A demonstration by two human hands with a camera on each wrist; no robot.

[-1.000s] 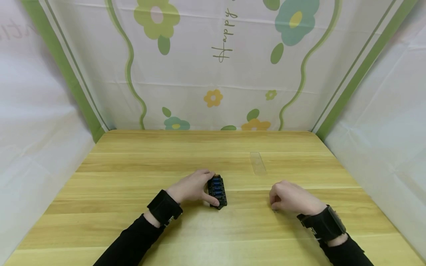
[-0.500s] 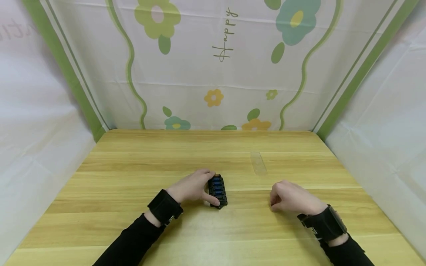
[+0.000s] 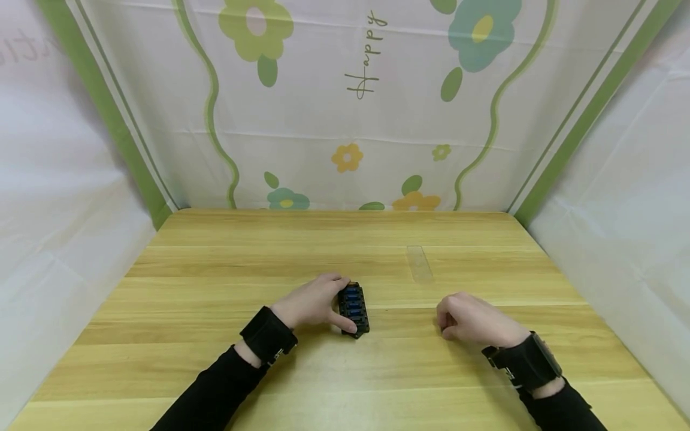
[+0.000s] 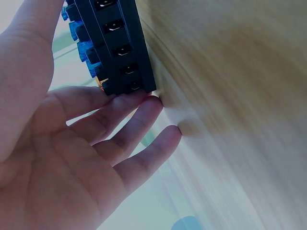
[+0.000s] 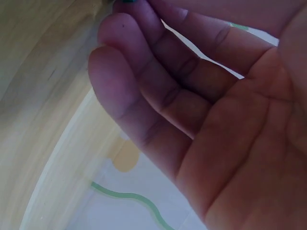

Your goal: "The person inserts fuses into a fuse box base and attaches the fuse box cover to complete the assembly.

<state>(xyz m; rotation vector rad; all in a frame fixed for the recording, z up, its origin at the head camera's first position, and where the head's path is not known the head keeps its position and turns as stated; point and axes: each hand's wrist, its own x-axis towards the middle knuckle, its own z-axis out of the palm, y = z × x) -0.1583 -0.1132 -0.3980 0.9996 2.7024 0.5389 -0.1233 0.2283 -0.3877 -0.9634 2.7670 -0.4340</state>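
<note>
In the head view, a black fuse box (image 3: 354,309) with a row of blue fuses stands on the wooden table. My left hand (image 3: 317,303) grips it by its two ends, thumb at the near end and fingers at the far end. The left wrist view shows the box's side (image 4: 122,50) with a row of metal-lined slots, and an orange fuse (image 4: 100,82) at the end. To the right, my right hand (image 3: 474,319) is low over the table with fingers curled. At its fingertips a small green piece (image 5: 126,1) barely shows; the rest is out of view.
A clear flat strip (image 3: 420,264) lies on the table (image 3: 215,257), behind and between the hands. Patterned cloth (image 3: 302,114) rises at the table's back edge, with white cloth (image 3: 620,239) along both sides.
Both hands stay almost where they were, and the fuse box keeps its place. A small bit seen under the right fingertips a second ago is hidden now. The view has shifted slightly.
</note>
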